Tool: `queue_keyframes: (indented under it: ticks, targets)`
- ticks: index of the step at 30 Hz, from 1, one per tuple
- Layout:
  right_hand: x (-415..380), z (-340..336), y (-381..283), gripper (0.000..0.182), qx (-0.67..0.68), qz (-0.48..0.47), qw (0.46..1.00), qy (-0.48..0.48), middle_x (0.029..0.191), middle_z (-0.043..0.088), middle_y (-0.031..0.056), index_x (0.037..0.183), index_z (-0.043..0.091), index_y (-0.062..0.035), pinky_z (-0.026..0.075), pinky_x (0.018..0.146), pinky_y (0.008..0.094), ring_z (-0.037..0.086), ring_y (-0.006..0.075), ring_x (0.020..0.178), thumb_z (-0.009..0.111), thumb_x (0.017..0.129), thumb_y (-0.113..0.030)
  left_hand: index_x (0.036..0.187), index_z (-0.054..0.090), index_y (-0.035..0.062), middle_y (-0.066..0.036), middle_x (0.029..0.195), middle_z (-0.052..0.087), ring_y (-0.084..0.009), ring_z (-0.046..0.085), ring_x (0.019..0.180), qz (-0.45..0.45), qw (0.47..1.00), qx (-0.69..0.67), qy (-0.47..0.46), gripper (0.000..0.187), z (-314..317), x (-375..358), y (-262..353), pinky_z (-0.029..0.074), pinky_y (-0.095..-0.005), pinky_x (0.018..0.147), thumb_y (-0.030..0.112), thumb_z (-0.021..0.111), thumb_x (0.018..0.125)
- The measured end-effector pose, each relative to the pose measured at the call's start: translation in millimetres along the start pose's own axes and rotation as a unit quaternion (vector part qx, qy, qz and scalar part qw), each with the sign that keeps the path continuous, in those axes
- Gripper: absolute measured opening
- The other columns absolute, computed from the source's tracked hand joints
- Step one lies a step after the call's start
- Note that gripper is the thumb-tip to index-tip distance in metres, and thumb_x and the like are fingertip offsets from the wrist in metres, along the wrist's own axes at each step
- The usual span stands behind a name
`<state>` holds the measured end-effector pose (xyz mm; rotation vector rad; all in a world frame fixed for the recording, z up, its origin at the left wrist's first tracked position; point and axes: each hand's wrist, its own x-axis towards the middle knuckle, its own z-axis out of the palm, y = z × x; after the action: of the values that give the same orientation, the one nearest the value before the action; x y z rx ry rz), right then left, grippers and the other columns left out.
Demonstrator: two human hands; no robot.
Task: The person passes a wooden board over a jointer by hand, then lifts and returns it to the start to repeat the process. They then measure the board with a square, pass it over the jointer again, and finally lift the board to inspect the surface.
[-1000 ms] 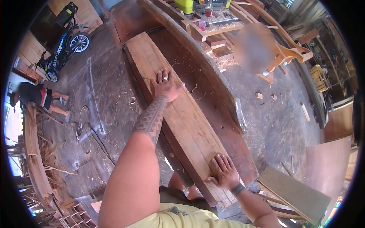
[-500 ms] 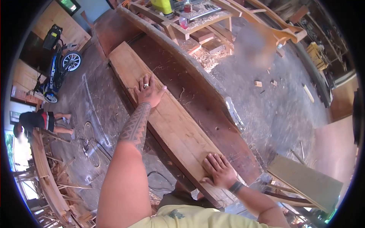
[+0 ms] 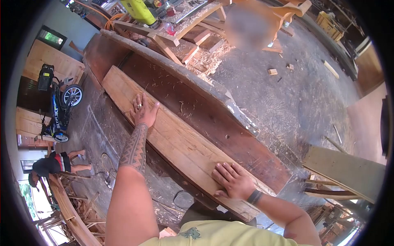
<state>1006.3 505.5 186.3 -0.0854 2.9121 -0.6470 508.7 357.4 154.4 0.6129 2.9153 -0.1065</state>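
A long, light wooden plank (image 3: 180, 137) lies slantwise on a dark reddish-brown bench (image 3: 250, 153) in front of me. My left hand (image 3: 144, 111) rests flat on the plank's upper half, fingers spread, a ring on one finger. Lower down, nearer my body, my right hand (image 3: 234, 181) lies on the plank with its fingers stretched out and the thumb toward the near edge. Neither hand is wrapped around anything. Thin shavings are scattered on the bench beside the plank.
Beyond the bench's raised edge stands a wooden frame table (image 3: 193, 22) with a yellow-green object (image 3: 138, 11). Wood offcuts (image 3: 272, 71) lie on the floor. A motorcycle (image 3: 57, 106) stands at left. A person (image 3: 51, 163) bends over timber there. A pale board (image 3: 342, 172) is at right.
The view has shifted, so the plank and bench sit further left and lower at their far end. Both hands stay flat on the plank. The person at left has leaned over the timber.
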Motion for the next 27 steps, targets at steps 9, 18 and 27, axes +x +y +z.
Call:
queue_keyframes:
  ticks: [9, 18, 27]
  targets:
    - [20, -5, -5, 0.090, 0.002, -0.002, 1.000, 0.011, 0.175, 0.044, 0.0193, 0.169, 0.046, -0.0104, 0.023, 0.137, 0.0526, 0.040, 0.0351, 0.164, 0.048, 0.106, -0.075, 0.181, 0.010, 0.0183, -0.014, 0.188, 0.010, -0.0382, 0.009, 0.173, 0.003, 1.000, -0.006, 0.007, 0.101, 4, 14, -14, 0.012, -0.0730, 0.132, 0.075, 0.049, 0.107]
    - [44, -7, -9, 0.088, -0.004, 0.001, 1.000, -0.008, 0.178, 0.039, 0.0172, 0.172, 0.041, -0.0121, 0.022, 0.138, 0.0520, 0.035, 0.0350, 0.166, 0.047, 0.108, -0.072, 0.181, 0.013, 0.0194, -0.015, 0.188, 0.012, -0.0401, 0.011, 0.172, 0.014, 0.999, -0.028, 0.025, 0.102, 10, 34, -30, 0.013, -0.0742, 0.131, 0.077, 0.051, 0.106]
    - [66, -8, -13, 0.088, -0.001, 0.002, 1.000, -0.012, 0.179, 0.039, 0.0180, 0.172, 0.041, -0.0111, 0.022, 0.137, 0.0536, 0.035, 0.0355, 0.166, 0.048, 0.108, -0.071, 0.181, 0.014, 0.0207, -0.013, 0.188, 0.011, -0.0398, 0.012, 0.172, 0.015, 0.999, -0.022, 0.034, 0.100, 7, 51, -41, 0.015, -0.0741, 0.131, 0.077, 0.049, 0.106]
